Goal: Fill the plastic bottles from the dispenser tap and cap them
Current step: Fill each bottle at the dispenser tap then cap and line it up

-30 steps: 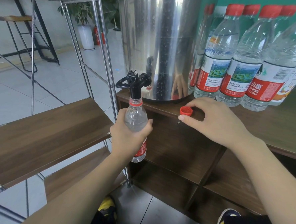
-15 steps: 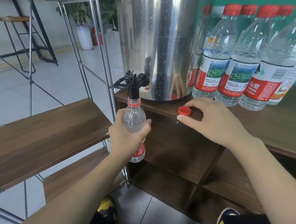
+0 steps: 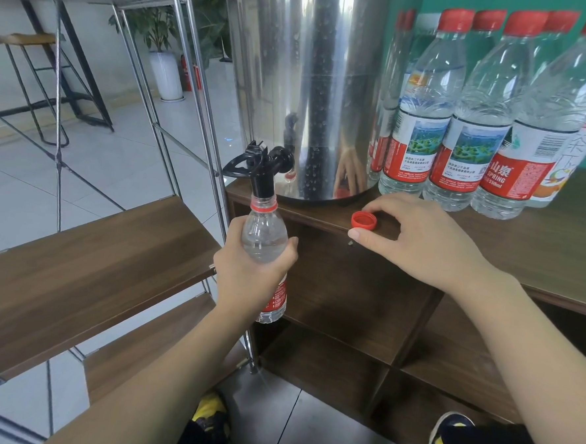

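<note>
- Step in hand: filling. The clear, ribbed plastic bottle with a red neck ring and red label (image 3: pixel 264 240) is held upright with its open mouth up against the black plastic spout of the dispenser tap (image 3: pixel 259 166).
- Left hand (image 3: pixel 247 274): wrapped round the bottle's middle, directly below the tap.
- Right hand (image 3: pixel 417 239): rests on the brown wood-grain tabletop (image 3: pixel 557 245) right of the tap; its thumb and fingers lie at the small round red screw cap (image 3: pixel 363 221), which sits open side up. I cannot tell whether they pinch it.
- Dispenser: tall polished steel cylinder (image 3: pixel 310 85), mirror-smooth, behind the tap.
- Stock: capped clear bottles with red tops (image 3: pixel 424 127), right of the dispenser, standing close together.
- Judged next: once the bottle is full, lower it clear of the spout without squeezing its thin walls, then seat and twist on the cap.
</note>
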`<action>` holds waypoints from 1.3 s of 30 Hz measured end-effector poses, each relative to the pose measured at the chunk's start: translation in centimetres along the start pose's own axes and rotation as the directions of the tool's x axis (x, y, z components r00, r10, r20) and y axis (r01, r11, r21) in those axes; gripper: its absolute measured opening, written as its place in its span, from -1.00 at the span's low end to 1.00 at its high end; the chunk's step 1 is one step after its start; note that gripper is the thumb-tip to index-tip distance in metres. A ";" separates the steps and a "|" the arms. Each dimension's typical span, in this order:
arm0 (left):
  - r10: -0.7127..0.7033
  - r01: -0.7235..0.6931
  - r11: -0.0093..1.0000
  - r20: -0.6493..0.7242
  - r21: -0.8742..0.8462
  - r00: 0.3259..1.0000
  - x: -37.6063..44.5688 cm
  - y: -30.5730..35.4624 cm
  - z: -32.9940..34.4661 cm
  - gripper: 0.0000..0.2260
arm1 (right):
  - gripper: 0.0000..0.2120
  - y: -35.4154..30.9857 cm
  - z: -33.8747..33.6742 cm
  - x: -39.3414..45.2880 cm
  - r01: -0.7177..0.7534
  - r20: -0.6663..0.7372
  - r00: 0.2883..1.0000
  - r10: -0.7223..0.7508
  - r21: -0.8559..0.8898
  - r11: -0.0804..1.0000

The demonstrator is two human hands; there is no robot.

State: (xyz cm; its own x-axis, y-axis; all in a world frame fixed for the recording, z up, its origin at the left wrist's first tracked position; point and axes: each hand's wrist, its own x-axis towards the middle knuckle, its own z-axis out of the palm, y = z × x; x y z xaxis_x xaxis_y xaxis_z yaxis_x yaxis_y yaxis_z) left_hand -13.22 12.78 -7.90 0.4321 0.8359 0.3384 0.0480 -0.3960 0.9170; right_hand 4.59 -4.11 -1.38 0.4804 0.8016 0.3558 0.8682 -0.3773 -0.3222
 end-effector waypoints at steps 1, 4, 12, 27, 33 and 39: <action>0.001 -0.001 1.000 -0.001 -0.001 1.000 0.0 0.0 0.0 -0.53 | -0.49 0.0 -0.1 0.0 -0.003 -0.002 1.000 0.003 -0.001 1.000; 0.002 -0.002 1.000 0.002 -0.001 1.000 0.0 0.0 0.0 -0.54 | -0.46 -0.4 -0.3 -0.2 -0.016 -0.034 0.999 0.016 -0.007 1.000; 0.002 -0.002 1.000 0.021 0.000 1.000 0.2 -0.4 -0.1 -0.51 | -0.59 -3.9 -1.0 0.3 0.116 -0.239 0.966 -0.098 0.063 0.991; -0.007 0.009 0.997 0.039 -0.070 0.999 0.0 0.0 -0.1 -0.56 | -0.65 -11.5 0.1 4.6 0.484 -0.414 0.829 -0.376 0.195 0.853; -0.008 0.012 0.996 0.041 -0.084 0.999 0.0 -0.1 -0.1 -0.55 | -0.72 -12.2 -0.2 4.9 0.512 -0.407 0.819 -0.404 0.200 0.836; -0.002 0.005 0.997 0.045 -0.076 0.999 0.0 0.0 -0.2 -0.52 | -0.78 -12.5 0.0 5.2 0.565 -0.481 0.748 -0.458 0.100 0.819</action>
State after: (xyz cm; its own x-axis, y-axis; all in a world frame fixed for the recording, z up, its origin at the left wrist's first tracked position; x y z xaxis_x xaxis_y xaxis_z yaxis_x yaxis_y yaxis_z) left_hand -13.34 12.87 -7.87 0.4718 0.8187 0.3272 -0.0188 -0.3617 0.9321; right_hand -3.73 4.79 4.50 0.0215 0.5494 0.8353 0.9701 0.1905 -0.1503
